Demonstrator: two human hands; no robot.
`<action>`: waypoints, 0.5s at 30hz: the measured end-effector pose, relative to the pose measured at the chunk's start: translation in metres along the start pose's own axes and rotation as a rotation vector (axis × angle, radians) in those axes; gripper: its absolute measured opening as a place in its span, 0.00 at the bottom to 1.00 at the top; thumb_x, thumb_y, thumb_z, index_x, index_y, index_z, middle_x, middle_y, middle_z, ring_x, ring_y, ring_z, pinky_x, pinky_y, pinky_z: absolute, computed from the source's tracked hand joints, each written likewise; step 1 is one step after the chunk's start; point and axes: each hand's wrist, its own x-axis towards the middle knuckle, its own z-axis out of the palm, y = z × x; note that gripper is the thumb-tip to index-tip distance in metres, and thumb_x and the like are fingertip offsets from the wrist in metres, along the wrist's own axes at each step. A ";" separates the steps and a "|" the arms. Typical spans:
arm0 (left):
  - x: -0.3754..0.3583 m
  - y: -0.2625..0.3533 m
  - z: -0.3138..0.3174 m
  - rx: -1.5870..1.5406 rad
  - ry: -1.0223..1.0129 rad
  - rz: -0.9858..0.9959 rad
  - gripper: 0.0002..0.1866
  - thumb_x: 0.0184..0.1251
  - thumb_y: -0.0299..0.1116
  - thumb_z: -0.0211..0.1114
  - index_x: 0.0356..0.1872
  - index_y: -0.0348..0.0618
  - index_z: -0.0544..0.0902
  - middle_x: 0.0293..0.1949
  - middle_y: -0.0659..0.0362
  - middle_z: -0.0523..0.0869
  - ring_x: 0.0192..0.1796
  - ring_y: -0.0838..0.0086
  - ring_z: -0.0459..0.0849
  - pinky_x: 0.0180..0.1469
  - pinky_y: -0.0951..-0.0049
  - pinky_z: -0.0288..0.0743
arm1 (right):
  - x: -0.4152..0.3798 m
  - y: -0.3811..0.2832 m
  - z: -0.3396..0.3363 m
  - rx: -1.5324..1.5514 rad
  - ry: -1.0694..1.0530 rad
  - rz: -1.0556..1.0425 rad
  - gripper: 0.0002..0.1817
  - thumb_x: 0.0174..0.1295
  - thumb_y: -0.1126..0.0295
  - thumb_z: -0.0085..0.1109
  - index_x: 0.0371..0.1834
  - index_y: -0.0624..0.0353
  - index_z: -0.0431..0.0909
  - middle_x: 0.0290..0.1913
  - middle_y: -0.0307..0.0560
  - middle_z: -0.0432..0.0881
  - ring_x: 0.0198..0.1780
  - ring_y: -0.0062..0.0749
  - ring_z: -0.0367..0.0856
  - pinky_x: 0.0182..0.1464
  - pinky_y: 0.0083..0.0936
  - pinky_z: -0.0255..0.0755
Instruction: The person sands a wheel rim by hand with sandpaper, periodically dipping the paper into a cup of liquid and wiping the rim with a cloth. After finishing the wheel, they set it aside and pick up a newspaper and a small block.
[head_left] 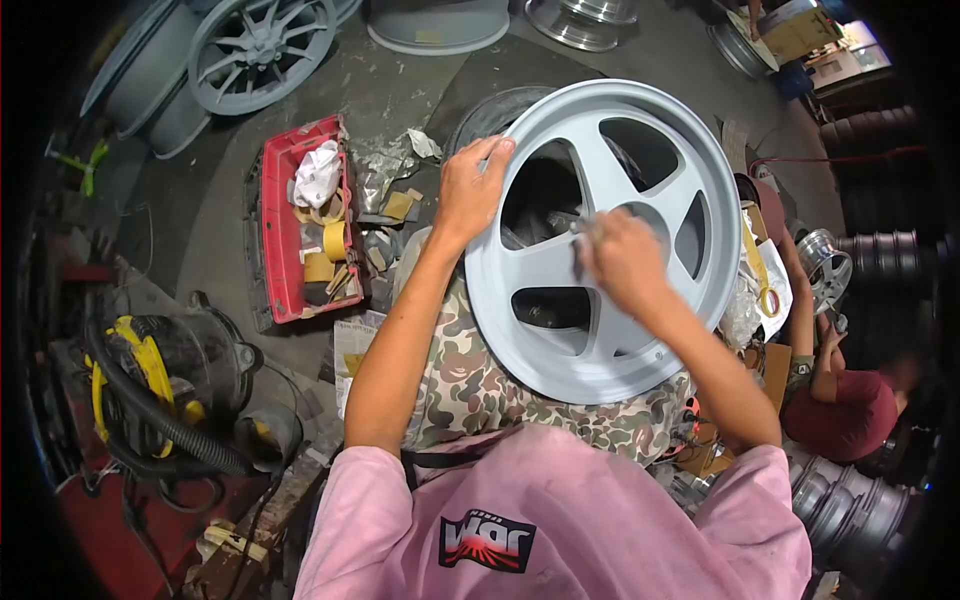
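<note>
A light grey five-spoke wheel rim (546, 262) rests tilted over my lap, above camouflage trousers (465, 365). My left hand (472, 190) grips its outer edge at the upper left, the thumb lying along the lip. Near the hub, my right hand (628, 262) is curled against the spokes and blurred by motion. Whatever lies under its fingers, if anything, is too smeared and hidden to name. Behind the rim, part of a dark tyre (490, 112) shows.
To the left stands a red tray (285, 255) with yellow tape (334, 241), a white cloth (318, 174) and sanding scraps. A black-and-yellow vacuum cleaner (165, 370) sits lower left. More grey wheels (262, 55) stand at the back. A co-worker in maroon (840, 415) is at the right.
</note>
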 end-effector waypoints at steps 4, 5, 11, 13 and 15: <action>0.000 -0.002 -0.001 0.011 -0.001 -0.035 0.22 0.81 0.44 0.62 0.54 0.30 0.87 0.53 0.40 0.90 0.58 0.51 0.89 0.62 0.62 0.77 | 0.030 -0.080 0.020 0.512 -0.209 0.248 0.26 0.79 0.61 0.49 0.28 0.72 0.84 0.28 0.75 0.83 0.34 0.74 0.85 0.44 0.63 0.78; 0.000 0.001 -0.001 0.006 -0.015 -0.024 0.22 0.81 0.44 0.62 0.54 0.30 0.87 0.53 0.40 0.90 0.58 0.51 0.89 0.62 0.62 0.77 | 0.041 -0.088 0.003 0.574 -0.124 0.257 0.27 0.78 0.61 0.49 0.27 0.73 0.83 0.30 0.76 0.82 0.36 0.76 0.83 0.47 0.64 0.77; 0.001 0.004 -0.003 0.055 -0.011 -0.040 0.22 0.81 0.43 0.62 0.55 0.28 0.86 0.52 0.40 0.91 0.55 0.55 0.90 0.61 0.64 0.78 | 0.111 -0.002 0.027 1.314 0.040 0.801 0.23 0.79 0.57 0.50 0.45 0.66 0.89 0.32 0.48 0.85 0.35 0.33 0.80 0.43 0.37 0.79; 0.003 0.007 -0.002 0.072 0.013 -0.011 0.22 0.82 0.42 0.61 0.53 0.28 0.87 0.49 0.40 0.91 0.53 0.52 0.90 0.60 0.61 0.79 | 0.090 0.021 -0.028 1.326 0.250 0.672 0.26 0.84 0.53 0.44 0.57 0.59 0.89 0.32 0.37 0.81 0.33 0.18 0.72 0.40 0.21 0.74; 0.001 0.007 -0.005 0.280 -0.025 0.131 0.24 0.75 0.41 0.68 0.60 0.30 0.84 0.52 0.40 0.89 0.54 0.49 0.88 0.58 0.56 0.79 | 0.060 0.069 -0.041 1.022 0.346 0.567 0.29 0.84 0.49 0.44 0.60 0.60 0.88 0.29 0.39 0.77 0.31 0.20 0.70 0.37 0.30 0.72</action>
